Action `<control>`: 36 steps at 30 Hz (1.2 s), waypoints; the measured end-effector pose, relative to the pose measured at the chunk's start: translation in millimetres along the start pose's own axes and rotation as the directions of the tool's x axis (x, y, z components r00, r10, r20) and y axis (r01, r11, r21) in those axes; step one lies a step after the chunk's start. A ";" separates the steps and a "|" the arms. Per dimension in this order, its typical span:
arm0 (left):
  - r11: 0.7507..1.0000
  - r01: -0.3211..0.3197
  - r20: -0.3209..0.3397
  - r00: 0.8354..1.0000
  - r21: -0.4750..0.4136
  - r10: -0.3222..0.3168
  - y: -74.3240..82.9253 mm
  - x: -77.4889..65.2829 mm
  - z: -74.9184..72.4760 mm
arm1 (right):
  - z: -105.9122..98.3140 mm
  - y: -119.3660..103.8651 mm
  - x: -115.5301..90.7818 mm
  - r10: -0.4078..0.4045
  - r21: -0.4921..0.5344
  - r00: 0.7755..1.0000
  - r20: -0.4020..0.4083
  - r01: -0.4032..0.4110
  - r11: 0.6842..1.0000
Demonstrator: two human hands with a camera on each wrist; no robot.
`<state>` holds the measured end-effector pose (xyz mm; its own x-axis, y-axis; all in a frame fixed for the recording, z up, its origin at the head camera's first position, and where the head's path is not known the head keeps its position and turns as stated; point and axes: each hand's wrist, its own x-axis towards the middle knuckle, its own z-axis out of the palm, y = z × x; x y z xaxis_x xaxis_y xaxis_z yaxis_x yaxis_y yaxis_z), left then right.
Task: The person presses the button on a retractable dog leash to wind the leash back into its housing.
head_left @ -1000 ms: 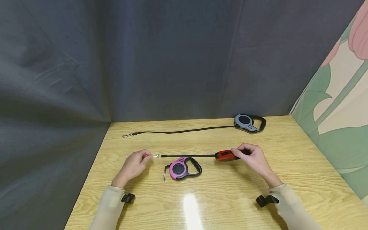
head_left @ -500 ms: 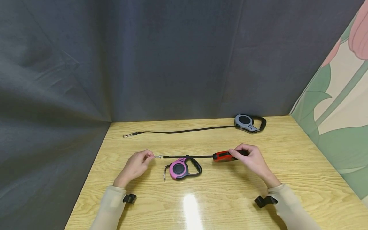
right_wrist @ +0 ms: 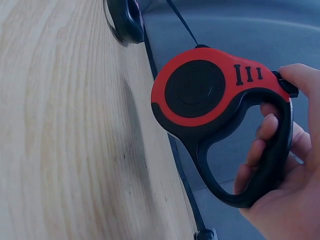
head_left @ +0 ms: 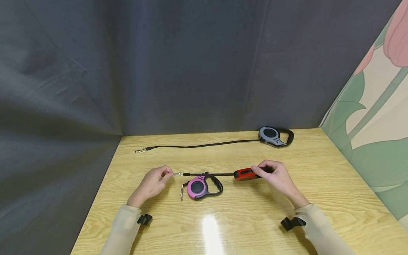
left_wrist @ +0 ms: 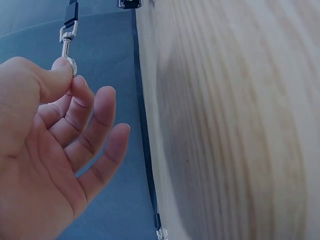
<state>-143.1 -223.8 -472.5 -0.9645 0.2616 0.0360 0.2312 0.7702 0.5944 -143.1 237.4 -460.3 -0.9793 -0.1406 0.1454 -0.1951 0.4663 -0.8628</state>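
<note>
My right hand [head_left: 276, 177] grips the black handle of a red retractable dog leash [right_wrist: 195, 90], its thumb on the button at the top. From its case a black strap [head_left: 210, 174] runs taut to the left, above the table. At the strap's end my left hand [head_left: 154, 182] pinches the silver snap hook [left_wrist: 66, 47] between thumb and forefinger, the other fingers loosely bent. Below the strap a pink retractable leash [head_left: 196, 187] lies on the table, its strap drawn in and its hook [head_left: 182, 192] beside it.
A grey retractable leash [head_left: 270, 134] lies at the back right of the wooden table [head_left: 178, 226]. Its black strap [head_left: 204, 145] stretches left to a snap hook [head_left: 140, 151]. Dark cloth [head_left: 191, 71] hangs behind the table, and flowered fabric [head_left: 376, 141] borders the right.
The red leash has moved slightly left, and my left hand with the hook slightly right. The strap between them is shorter. Both grips are unchanged.
</note>
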 end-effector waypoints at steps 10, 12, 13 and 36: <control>1.000 -0.018 0.003 1.000 0.004 0.018 2.1 0.8 1.7 | 3.3 -4.4 -0.1 0.012 0.003 1.000 0.006 -0.012 1.000; 1.000 -0.019 0.008 1.000 0.007 0.019 2.7 0.9 2.7 | 5.1 -5.0 0.3 0.006 0.005 1.000 0.013 -0.006 1.000; 1.000 -0.020 0.011 1.000 0.005 0.020 3.0 0.9 3.2 | 6.0 -5.3 0.5 0.003 0.007 1.000 0.015 -0.003 1.000; 0.998 -0.062 0.016 0.998 -0.007 0.063 16.0 0.5 10.9 | 17.5 -9.9 3.7 -0.027 0.013 0.998 0.051 0.027 1.000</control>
<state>-138.5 -205.0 -471.8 -0.9459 0.3187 0.0601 0.2901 0.7486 0.5962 -143.9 217.1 -459.7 -0.9696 -0.1978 0.1440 -0.2205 0.4514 -0.8647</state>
